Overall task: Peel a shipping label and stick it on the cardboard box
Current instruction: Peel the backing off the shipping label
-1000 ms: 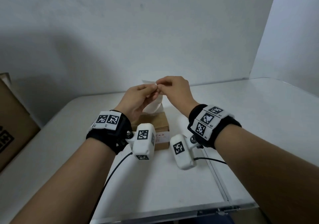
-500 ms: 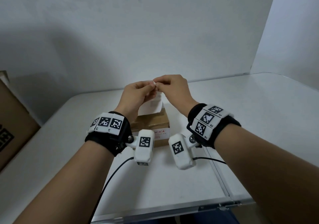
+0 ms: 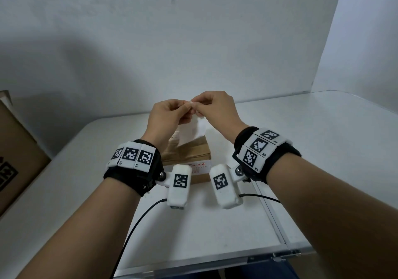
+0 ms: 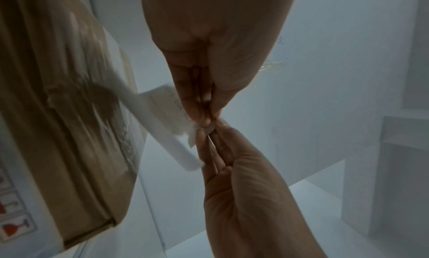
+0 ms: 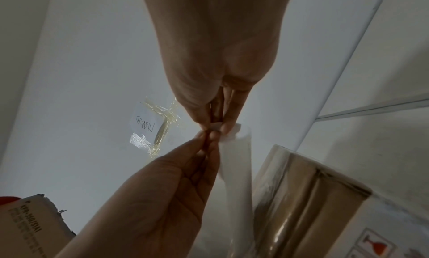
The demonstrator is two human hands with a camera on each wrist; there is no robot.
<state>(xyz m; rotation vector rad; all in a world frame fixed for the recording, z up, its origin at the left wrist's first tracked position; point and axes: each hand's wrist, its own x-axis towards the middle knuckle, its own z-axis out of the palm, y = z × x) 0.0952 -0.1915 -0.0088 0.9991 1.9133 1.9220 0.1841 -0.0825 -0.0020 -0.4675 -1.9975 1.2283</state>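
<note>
A white shipping label (image 3: 191, 130) on its backing hangs over the small cardboard box (image 3: 189, 153) on the table. My left hand (image 3: 187, 104) and right hand (image 3: 195, 104) meet at the label's upper corner, and each pinches it between thumb and fingertips. In the left wrist view the left hand (image 4: 205, 120) pinches from above, and the right fingers (image 4: 209, 140) come up from below at the corner of the label (image 4: 162, 113), beside the box (image 4: 60, 118). The right wrist view shows the right hand (image 5: 218, 127) pinching the curled label (image 5: 235, 161).
A large brown carton (image 3: 15, 149) stands at the table's left edge. A handwritten note under crumpled clear tape (image 5: 150, 128) is stuck to the white surface behind the hands. The small box carries a fragile-symbol sticker (image 3: 199, 166). A seam (image 3: 271, 216) crosses the table on the right.
Both hands keep pinching the label's corner and have risen slightly above the box. The sheet, which stuck up past the fingers a second ago, now hangs below them.
</note>
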